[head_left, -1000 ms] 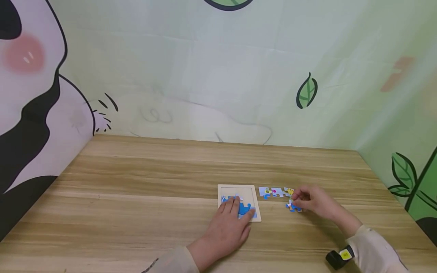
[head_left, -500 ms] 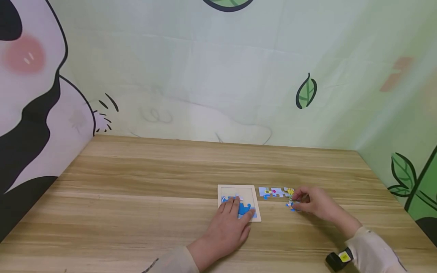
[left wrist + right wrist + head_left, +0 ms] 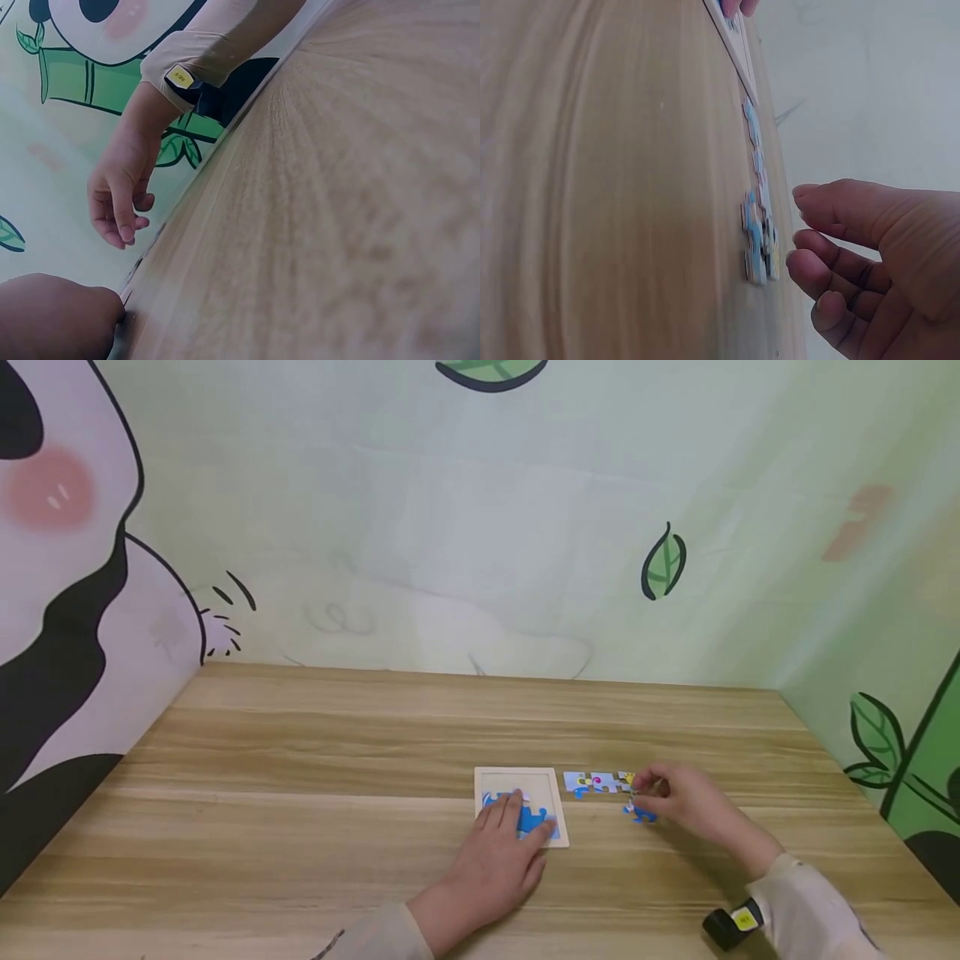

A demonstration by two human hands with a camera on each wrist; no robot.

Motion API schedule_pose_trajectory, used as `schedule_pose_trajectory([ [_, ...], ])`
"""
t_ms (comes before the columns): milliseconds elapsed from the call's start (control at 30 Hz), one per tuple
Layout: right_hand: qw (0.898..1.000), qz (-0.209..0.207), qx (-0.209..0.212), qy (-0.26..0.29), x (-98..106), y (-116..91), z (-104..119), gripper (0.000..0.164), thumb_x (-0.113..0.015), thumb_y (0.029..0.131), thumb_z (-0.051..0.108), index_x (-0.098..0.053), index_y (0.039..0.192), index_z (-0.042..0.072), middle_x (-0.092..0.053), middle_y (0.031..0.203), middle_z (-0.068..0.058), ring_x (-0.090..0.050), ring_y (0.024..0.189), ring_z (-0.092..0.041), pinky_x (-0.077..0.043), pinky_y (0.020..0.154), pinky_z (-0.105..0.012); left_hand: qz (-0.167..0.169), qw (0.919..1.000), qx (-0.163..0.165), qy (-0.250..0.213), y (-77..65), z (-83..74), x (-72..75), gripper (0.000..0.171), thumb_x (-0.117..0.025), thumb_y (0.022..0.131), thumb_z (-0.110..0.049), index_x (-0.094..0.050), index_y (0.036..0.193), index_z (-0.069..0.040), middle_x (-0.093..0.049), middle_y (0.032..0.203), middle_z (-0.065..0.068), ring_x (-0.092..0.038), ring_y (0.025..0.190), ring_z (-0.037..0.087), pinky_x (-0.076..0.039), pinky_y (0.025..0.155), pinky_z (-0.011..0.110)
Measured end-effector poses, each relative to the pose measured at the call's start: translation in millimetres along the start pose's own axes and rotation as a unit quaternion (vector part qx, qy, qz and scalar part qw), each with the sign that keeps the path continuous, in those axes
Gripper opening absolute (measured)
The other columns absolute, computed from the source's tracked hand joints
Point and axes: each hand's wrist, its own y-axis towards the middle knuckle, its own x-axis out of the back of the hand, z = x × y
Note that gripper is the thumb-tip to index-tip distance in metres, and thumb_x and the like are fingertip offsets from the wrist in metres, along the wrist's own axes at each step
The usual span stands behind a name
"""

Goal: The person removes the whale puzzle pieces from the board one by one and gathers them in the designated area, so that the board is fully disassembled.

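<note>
In the head view my left hand (image 3: pixel 495 858) rests its extended fingers on a pale wooden puzzle tray (image 3: pixel 512 779), over a partly assembled blue picture (image 3: pixel 532 819). To the right, my right hand (image 3: pixel 690 799) hovers close over loose jigsaw pieces, its fingers bent. The right wrist view shows a gap between thumb and fingers of the right hand (image 3: pixel 885 262), with nothing held there. Beside it are blue jigsaw pieces (image 3: pixel 754 251). In the head view, a row of jigsaw pieces (image 3: pixel 602 782) runs right from the tray, and blue pieces (image 3: pixel 642 812) lie below the row's right end.
The wood-grain table (image 3: pixel 300 827) meets a printed wall sheet (image 3: pixel 420 527) at the back. A black strap device with a yellow label (image 3: pixel 733 925) sits at the right sleeve. A panda print (image 3: pixel 165 585) covers the left wall.
My right thumb and fingertips have risen slightly from the lower blue pieces toward the row's right end, uncovering more blue. The left hand stays on the tray. The head view has shifted slightly.
</note>
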Motion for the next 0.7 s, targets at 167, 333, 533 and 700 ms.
schedule_pose_trajectory([
  [167, 1.0, -0.011, 0.013, -0.003, -4.0, 6.0, 8.9, 0.011, -0.072, 0.083, 0.014, -0.067, 0.09, 0.006, -0.067, 0.08, 0.001, -0.053, 0.067, -0.003, -0.043, 0.057, -0.019, -0.013, 0.9999, -0.009, 0.005, 0.3, -1.2, 1.6, 0.042, -0.056, 0.094, -0.035, -0.056, 0.133, -0.021, -0.048, 0.138, 0.025, -0.05, 0.127, 0.037, -0.043, 0.106, 0.046],
  [333, 1.0, -0.009, 0.024, 0.011, -9.2, 12.4, 17.2, 0.008, -0.07, 0.084, 0.011, -0.068, 0.089, 0.006, -0.067, 0.081, 0.0, -0.052, 0.068, -0.005, -0.044, 0.057, -0.019, 0.001, 0.9999, -0.007, 0.012, 1.4, -2.3, 4.6, 0.043, -0.056, 0.093, -0.036, -0.054, 0.132, -0.019, -0.045, 0.14, 0.024, -0.047, 0.13, 0.037, -0.042, 0.107, 0.047],
  [533, 0.999, -0.007, 0.032, 0.027, -12.4, 18.8, 27.3, 0.007, -0.068, 0.086, 0.012, -0.068, 0.091, 0.007, -0.067, 0.082, 0.0, -0.054, 0.071, -0.007, -0.044, 0.059, -0.019, 0.003, 0.9986, -0.01, 0.051, 2.9, -2.5, 10.1, 0.044, -0.057, 0.092, -0.039, -0.054, 0.132, -0.022, -0.049, 0.138, 0.02, -0.048, 0.129, 0.033, -0.04, 0.108, 0.047],
  [700, 0.998, -0.005, 0.039, 0.039, -16.7, 24.1, 34.4, 0.009, -0.067, 0.087, 0.013, -0.069, 0.094, 0.006, -0.067, 0.082, -0.001, -0.055, 0.072, -0.009, -0.046, 0.058, -0.02, 0.021, 0.9985, -0.006, 0.051, 4.2, -1.4, 13.1, 0.044, -0.053, 0.093, -0.041, -0.052, 0.134, -0.023, -0.049, 0.139, 0.019, -0.047, 0.13, 0.034, -0.038, 0.11, 0.047],
])
